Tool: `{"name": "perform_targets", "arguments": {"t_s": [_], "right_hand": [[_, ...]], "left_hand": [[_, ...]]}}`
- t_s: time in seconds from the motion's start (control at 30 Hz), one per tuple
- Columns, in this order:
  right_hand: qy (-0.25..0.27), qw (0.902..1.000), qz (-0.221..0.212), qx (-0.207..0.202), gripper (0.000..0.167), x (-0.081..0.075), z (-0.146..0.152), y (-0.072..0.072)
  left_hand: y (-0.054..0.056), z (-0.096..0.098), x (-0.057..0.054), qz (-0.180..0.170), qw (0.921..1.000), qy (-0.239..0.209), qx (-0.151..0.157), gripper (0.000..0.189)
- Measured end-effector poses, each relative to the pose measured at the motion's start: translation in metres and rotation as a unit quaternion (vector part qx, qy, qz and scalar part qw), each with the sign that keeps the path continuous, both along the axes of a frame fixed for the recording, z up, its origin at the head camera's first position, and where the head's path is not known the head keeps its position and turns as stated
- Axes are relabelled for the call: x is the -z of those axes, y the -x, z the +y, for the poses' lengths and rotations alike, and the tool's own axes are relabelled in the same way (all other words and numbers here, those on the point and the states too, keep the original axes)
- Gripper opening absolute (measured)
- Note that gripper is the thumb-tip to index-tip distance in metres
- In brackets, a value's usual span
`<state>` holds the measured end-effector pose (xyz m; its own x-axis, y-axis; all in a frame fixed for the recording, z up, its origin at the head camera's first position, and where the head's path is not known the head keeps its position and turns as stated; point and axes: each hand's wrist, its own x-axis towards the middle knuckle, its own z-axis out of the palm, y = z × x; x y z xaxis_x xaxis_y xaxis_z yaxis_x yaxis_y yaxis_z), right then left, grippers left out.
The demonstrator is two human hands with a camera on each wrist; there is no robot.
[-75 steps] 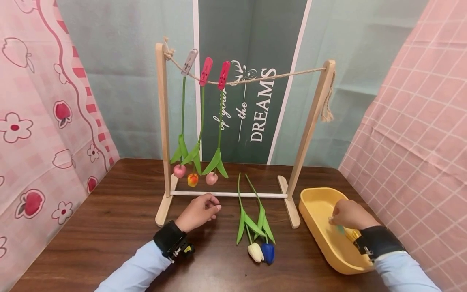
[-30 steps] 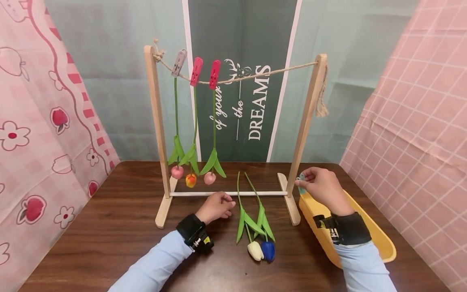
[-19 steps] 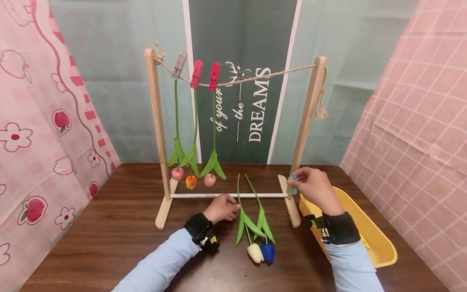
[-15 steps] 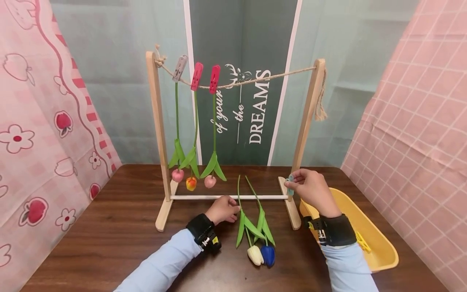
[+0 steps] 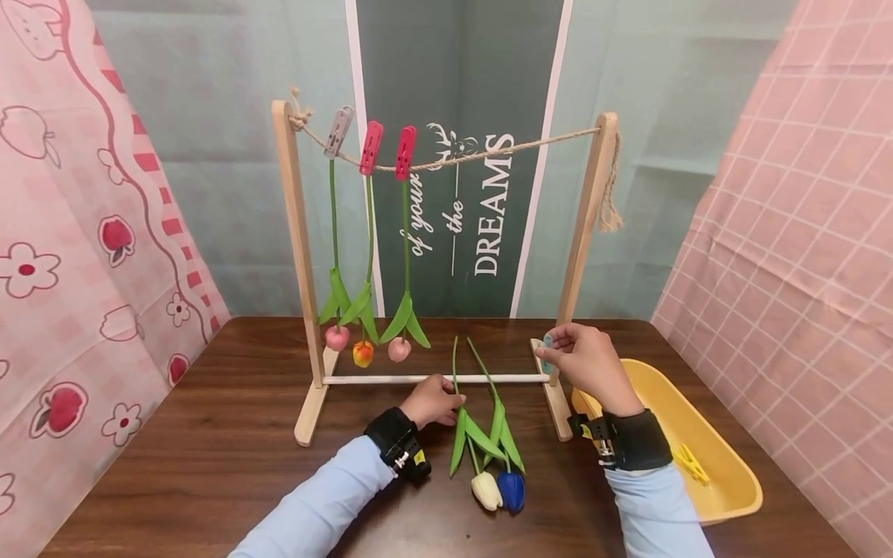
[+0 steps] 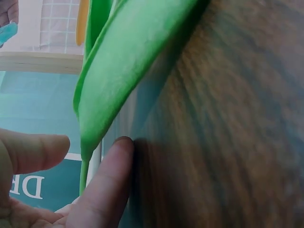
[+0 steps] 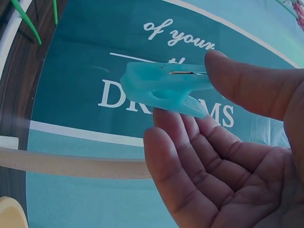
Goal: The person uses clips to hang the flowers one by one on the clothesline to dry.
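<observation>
My left hand (image 5: 434, 401) is beside the stem of the white tulip (image 5: 486, 491), which lies on the table next to a blue tulip (image 5: 512, 493). In the left wrist view, the thumb (image 6: 40, 151) and a finger stand apart near the stem, just below the green leaf (image 6: 118, 71); contact is not clear. My right hand (image 5: 589, 363) pinches a light blue clothespin (image 7: 161, 85) near the rack's right foot. From the rope (image 5: 530, 145), a grey clothespin (image 5: 338, 132) and two red clothespins (image 5: 371, 148) hold pink, orange and pale pink tulips (image 5: 400, 349) heads down.
A wooden rack (image 5: 296, 240) with a white bottom bar (image 5: 391, 380) stands across the table (image 5: 195, 434). At right is a yellow basin (image 5: 743, 484) with yellow clothespins (image 5: 691, 465) inside. Curtains close off the back and both sides.
My right hand has come out of the basin with the light blue clothespin and moved left to the rack's right foot. My left hand has moved right, up to the white tulip's stem.
</observation>
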<state>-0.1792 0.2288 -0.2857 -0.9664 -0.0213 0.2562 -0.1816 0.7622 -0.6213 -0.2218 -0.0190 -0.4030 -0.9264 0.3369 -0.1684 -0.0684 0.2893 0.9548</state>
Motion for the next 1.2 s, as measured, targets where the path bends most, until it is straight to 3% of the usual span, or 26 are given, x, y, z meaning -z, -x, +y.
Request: {"name": "perform_targets", "arguments": {"t_s": [0.27,0.73,0.8,0.97,1.2], "right_hand": [[-0.001,1.0,-0.001,-0.003,0.032,-0.002,-0.002,-0.002],[-0.005,1.0,0.002,-0.004,0.032,-0.001,-0.002,0.0],[-0.006,1.0,0.001,-0.004,0.032,-0.001,-0.002,0.0],[-0.006,1.0,0.002,-0.004,0.031,-0.001,-0.003,0.001],[-0.002,1.0,0.004,0.001,0.03,0.001,-0.005,0.001]], "left_hand": [[0.0,0.004,0.002,0.0,0.9999,-0.009,0.007,0.013],[0.0,0.008,0.006,0.004,0.9992,-0.036,-0.016,0.009],[-0.001,0.006,0.004,0.008,0.9985,-0.051,-0.018,0.009],[-0.002,0.0,-0.005,0.021,0.9951,-0.095,-0.018,0.03],[-0.008,-0.008,-0.025,0.058,0.9913,-0.118,0.004,0.025]]}}
